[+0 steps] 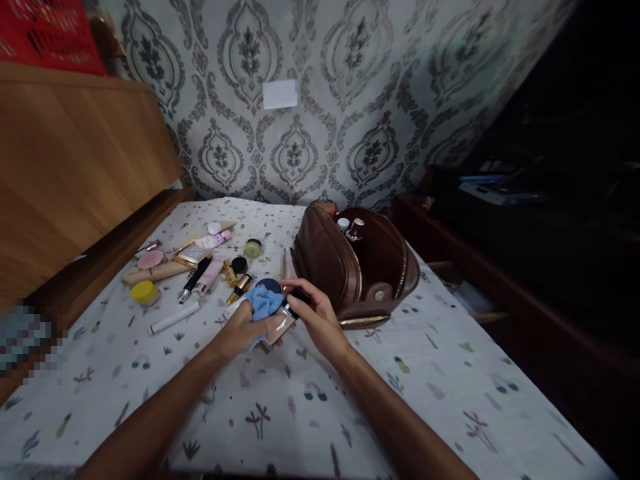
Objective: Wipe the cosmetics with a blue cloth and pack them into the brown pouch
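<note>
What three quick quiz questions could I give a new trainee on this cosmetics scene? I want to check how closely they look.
1. True or false: the brown leather pouch on the patterned bedsheet is zipped shut.
2. Which hand presses the crumpled blue cloth against the small glass bottle with a black cap?
A. left hand
B. right hand
3. Fill in: the round yellow jar lies to the ____ of the pouch, as the camera sees it.

Key: 1 false, it is open with bottle tops showing; 2 A; 3 left.
</note>
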Available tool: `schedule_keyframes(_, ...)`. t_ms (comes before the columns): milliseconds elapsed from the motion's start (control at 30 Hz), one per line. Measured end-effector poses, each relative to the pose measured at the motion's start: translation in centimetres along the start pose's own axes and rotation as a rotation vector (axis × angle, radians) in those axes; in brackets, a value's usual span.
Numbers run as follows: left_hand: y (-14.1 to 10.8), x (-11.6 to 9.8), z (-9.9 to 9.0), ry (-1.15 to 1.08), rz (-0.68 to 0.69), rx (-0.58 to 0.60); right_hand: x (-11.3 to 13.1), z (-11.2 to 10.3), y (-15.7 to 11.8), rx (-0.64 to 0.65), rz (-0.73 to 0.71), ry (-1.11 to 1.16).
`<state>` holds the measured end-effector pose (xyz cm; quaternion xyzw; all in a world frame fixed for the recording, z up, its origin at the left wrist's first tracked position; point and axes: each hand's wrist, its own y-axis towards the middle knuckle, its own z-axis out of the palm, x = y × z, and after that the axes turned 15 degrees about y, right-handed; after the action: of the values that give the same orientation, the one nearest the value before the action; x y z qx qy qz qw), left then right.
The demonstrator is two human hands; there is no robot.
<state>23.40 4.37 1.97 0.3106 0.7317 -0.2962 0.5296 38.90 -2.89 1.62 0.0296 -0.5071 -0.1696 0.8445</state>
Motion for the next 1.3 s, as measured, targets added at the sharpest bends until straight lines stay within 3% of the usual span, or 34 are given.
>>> schedule_keyframes(100, 0.2, 0.5, 0.1, -0.054, -0.072, -0.020, 0.1, -0.4, 0.1, 0.066, 0.060, 0.071)
schedule_keyframes(233, 0.6, 0.7, -0.4, -0.069, -0.141, -0.180, 0.3, -0.5, 0.3, 0.112, 0.052, 0.065)
schedule_keyframes(367, 0.5, 0.6, -1.2, 0.091, 0.080, -0.388, 0.2, -0.3, 0.5, 0.026, 0.052, -0.013)
schedule_keyframes(467, 0.1, 0.4, -1.4, 0.233, 0.272, -0.228, 0.1, -0.2, 0.7, -0.082, 0.044, -0.017)
schedule_keyframes(567, 0.0, 0.2, -1.1, 0.359, 0.331, -0.099, 0.0, -0.1, 0.9, -0.155, 0.050, 0.009)
schedule_keyframes(733, 0.0, 0.0, -0.6, 0.399, 0.280, -0.105, -0.2, -0.1, 0.8, -0.174, 0.056, 0.056)
schedule_keyframes(933, -0.4, -0.1, -0.6, 0.147, 0.093, -0.050, -0.3, -0.1, 0.5, -0.105, 0.093, 0.178)
schedule_keyframes(1100, -0.3, -0.5, -0.5, 0.037, 0.104, -0.038, -0.4, -0.1, 0.5, -0.103, 0.085, 0.209)
schedule_keyframes(1200, -0.1, -0.1, -0.2, 0.071, 0.083, -0.068, -0.4, -0.2, 0.6, -0.142, 0.055, 0.199)
schedule_keyframes(1300, 0.0, 0.4, -0.1, 0.231, 0.138, -0.205, -0.5, -0.3, 0.8, -0.177, 0.050, 0.181)
